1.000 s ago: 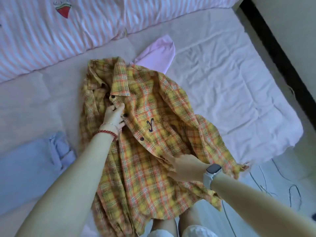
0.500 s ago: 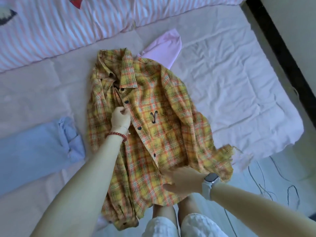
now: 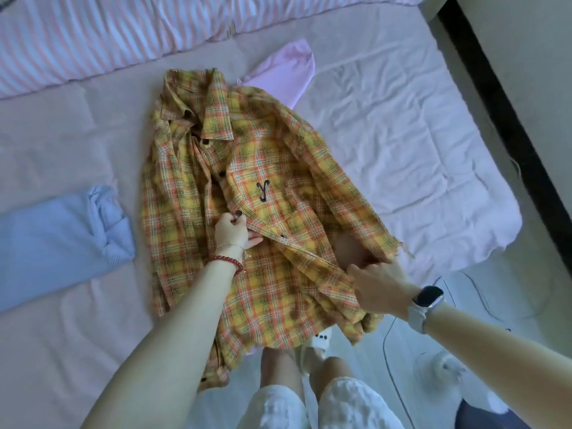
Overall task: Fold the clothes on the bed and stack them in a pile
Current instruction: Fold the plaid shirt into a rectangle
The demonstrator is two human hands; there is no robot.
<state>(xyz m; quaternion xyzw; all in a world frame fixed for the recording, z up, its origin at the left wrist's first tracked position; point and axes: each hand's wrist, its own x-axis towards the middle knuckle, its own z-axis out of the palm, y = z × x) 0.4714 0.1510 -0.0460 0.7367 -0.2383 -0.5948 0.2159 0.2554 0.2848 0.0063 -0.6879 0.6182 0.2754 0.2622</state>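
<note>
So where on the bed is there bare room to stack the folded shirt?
Bare sheet lies right of the plaid shirt, and between the striped pillows and blue garment. The middle is crowded: shirt, both hands, pink garment.

Striped quilt (image 3: pixel 93 35) at bed's far edge; fan base (image 3: pixel 439 371), cable (image 3: pixel 390 360) on floor.

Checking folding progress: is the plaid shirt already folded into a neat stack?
No, the plaid shirt lies spread open while both hands grip it.
</note>
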